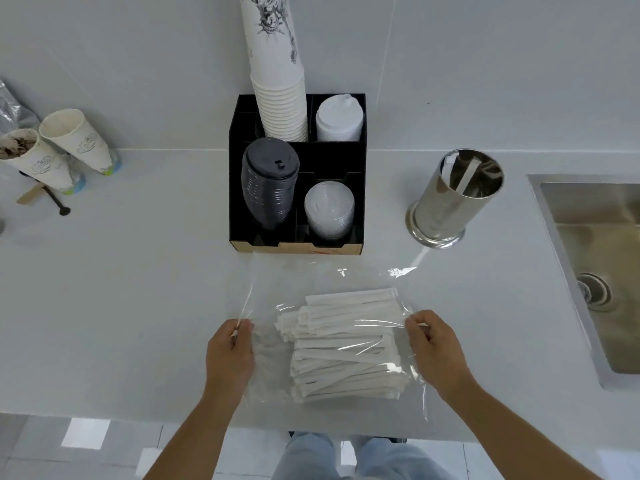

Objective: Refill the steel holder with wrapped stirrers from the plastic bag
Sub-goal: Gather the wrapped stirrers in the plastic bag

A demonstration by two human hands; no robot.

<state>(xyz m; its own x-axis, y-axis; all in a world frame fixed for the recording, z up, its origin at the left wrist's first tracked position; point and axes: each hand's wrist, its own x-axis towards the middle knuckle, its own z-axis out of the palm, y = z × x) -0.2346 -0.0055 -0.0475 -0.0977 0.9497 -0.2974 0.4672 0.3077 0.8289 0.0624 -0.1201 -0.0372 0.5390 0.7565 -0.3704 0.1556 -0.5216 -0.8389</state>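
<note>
A clear plastic bag [311,278] lies flat on the white counter in front of me, with a thick pile of white paper-wrapped stirrers [346,344] inside it. My left hand [230,351] pinches the bag's left edge. My right hand [433,344] pinches its right edge beside the pile. The steel holder [450,202] stands upright to the back right of the bag, apart from it, with one or two wrapped stirrers leaning inside.
A black organiser [298,237] behind the bag holds stacked paper cups [280,98] and lids. Two used paper cups [59,150] and a dark stirrer lie at the far left. A steel sink [595,258] is set into the counter on the right.
</note>
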